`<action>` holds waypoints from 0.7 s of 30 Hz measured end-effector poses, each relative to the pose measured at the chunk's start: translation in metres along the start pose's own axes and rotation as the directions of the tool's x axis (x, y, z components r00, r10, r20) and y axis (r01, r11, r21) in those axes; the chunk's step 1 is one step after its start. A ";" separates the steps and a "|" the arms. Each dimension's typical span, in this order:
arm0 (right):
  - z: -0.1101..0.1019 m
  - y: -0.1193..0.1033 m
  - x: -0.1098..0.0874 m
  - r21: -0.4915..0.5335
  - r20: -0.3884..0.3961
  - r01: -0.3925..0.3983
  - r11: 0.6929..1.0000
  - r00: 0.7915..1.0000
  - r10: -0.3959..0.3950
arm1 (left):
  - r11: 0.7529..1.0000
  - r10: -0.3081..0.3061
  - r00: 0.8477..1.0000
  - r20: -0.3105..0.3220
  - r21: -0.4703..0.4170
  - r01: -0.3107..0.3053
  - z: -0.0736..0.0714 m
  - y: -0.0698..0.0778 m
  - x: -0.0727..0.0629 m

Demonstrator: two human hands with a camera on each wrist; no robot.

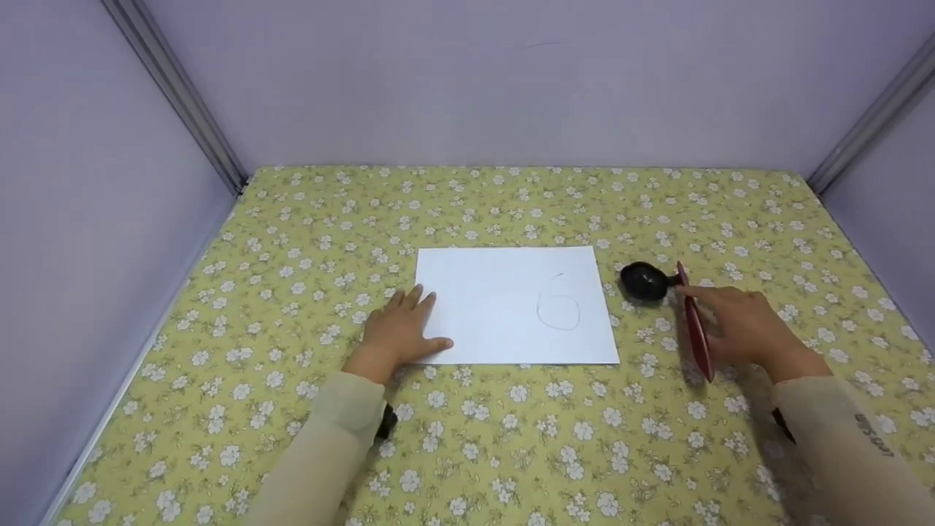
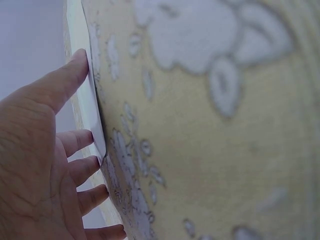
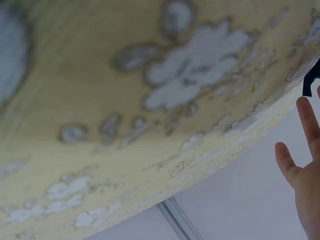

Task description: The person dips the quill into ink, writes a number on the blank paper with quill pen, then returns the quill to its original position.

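Note:
A sheet of white paper (image 1: 504, 307) lies mid-table, with a figure like a 6 (image 1: 559, 313) drawn on its right part. My left hand (image 1: 400, 332) rests with spread fingers across the paper's left edge, thumb on the sheet. In the left wrist view, the fingertips of this hand (image 2: 45, 145) meet the paper's edge (image 2: 90, 107). Right of the sheet, my right hand (image 1: 745, 329) holds a long red piece (image 1: 697, 336), index finger across it. A round black head (image 1: 644, 282) joins its far part by a short neck. Only part of the right hand (image 3: 305, 175) shows in the right wrist view.
A yellow-green cloth with white flowers (image 1: 511, 453) covers the table. Pale walls (image 1: 511, 88) stand at the back and both sides, with metal posts (image 1: 175, 88) in the corners. Dark bits of the wrist cameras (image 1: 386, 422) show under the sleeves.

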State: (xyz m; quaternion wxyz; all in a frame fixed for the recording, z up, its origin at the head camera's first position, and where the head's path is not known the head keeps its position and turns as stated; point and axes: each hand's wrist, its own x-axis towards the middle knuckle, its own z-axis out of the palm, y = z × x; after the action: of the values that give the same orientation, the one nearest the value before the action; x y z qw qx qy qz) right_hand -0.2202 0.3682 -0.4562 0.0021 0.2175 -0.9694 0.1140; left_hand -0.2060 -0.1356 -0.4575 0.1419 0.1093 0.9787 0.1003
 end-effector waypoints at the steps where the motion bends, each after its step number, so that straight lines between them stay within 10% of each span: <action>1: 0.000 0.000 0.000 -0.010 0.008 -0.001 1.000 1.000 0.001 | 1.000 0.001 1.000 0.000 0.000 -0.001 0.000 0.000 0.000; 21: 0.007 -0.003 0.002 -0.123 0.063 0.059 0.991 0.997 -0.051 | 1.000 0.004 1.000 0.006 -0.031 -0.004 -0.003 0.000 -0.001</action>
State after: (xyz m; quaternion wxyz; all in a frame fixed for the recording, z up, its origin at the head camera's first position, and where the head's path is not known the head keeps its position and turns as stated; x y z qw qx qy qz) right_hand -0.2203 0.3636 -0.4621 -0.0100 0.2468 -0.9679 0.0467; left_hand -0.2057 -0.1366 -0.4541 0.1464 0.1092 0.9764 0.1154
